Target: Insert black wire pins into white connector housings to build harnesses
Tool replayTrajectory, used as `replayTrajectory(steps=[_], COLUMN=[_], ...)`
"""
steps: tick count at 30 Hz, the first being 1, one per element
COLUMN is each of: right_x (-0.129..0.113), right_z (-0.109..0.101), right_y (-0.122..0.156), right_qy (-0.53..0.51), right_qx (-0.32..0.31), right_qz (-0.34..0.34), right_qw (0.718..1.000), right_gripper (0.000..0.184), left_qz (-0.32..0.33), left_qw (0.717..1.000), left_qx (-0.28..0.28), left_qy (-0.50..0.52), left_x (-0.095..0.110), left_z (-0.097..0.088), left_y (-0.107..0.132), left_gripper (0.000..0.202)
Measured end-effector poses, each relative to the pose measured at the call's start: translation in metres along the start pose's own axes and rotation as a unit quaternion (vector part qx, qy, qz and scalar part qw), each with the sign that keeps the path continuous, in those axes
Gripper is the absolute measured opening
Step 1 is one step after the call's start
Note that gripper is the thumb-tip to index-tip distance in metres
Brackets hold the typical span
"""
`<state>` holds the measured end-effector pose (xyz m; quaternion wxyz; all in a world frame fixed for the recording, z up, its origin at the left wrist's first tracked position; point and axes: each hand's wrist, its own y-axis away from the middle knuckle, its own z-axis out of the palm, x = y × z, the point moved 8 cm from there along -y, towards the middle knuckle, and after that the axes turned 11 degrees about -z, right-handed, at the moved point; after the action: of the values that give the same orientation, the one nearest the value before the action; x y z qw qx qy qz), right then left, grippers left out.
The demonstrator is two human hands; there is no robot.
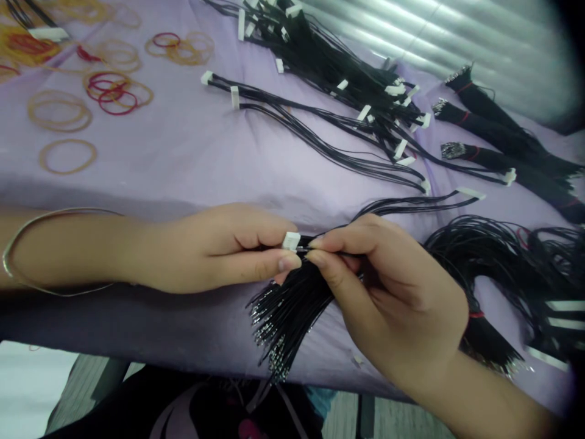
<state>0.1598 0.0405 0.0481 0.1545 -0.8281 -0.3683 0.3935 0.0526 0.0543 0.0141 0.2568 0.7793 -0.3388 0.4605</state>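
**White connector housing (291, 240) pinched in the left hand (219, 253), a black wire (343, 252) at its edge in the right hand (402, 292)**

In the head view, the connector housing sits at the tip of the left hand, which reaches in from the left with its thumb below and index finger above, pinching the part between them. A thin bracelet (21, 227) circles that wrist.

The right hand comes from the lower right, thumb and forefinger pressed together on the wire just beside the housing. The wire's bright metal terminal (300, 249) points left at the housing's lower right edge; how far in it sits, I cannot tell. The two hands' fingertips are near each other but apart, the housing on the left hand's side of the gap.

Below the housing, a bundle of loose black wires (292, 317) fans down and left, metal-tipped ends hanging over the tabletop (178, 174), which has a purple cover. The right thumb hides part of this bundle; whether the other fingers grip it is unclear.

Beyond the hands lie cables with white connectors (329, 143) and a larger cable pile (315, 67). Banded wire bundles (493, 122) are at upper right, yellow and red rubber bands (112, 91) at upper left.
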Motion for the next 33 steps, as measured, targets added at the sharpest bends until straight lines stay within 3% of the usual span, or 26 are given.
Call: replayTrajectory(steps=[15,20,27,33], right_x=[-0.012,-0.009,-0.016,-0.016], right_z=[-0.003,-0.008,-0.006,-0.005], right_y=[-0.005,-0.006,-0.011,-0.012], right_qy=[0.024,0.041,0.073,0.074], right_qx=[0.008,0.021,-0.028,-0.037], right_qz=[-0.079,-0.06,-0.111,-0.083], right_qw=[0.997,0.997,0.991,0.993], right_gripper=[0.013,0.013,0.009,0.013], left_qz=[-0.009,-0.038,-0.034,-0.04], left_qw=[1.0,0.995,0.998,0.998], left_qx=[-0.01,-0.042,-0.033,-0.03], left_qy=[0.015,0.079,0.048,0.032], left_x=[-0.001,-0.006,-0.005,-0.005], left_z=[0.001,0.001,0.002,0.003], left_y=[0.001,-0.001,0.002,0.001], left_gripper=[0.023,0.03,0.026,0.029])
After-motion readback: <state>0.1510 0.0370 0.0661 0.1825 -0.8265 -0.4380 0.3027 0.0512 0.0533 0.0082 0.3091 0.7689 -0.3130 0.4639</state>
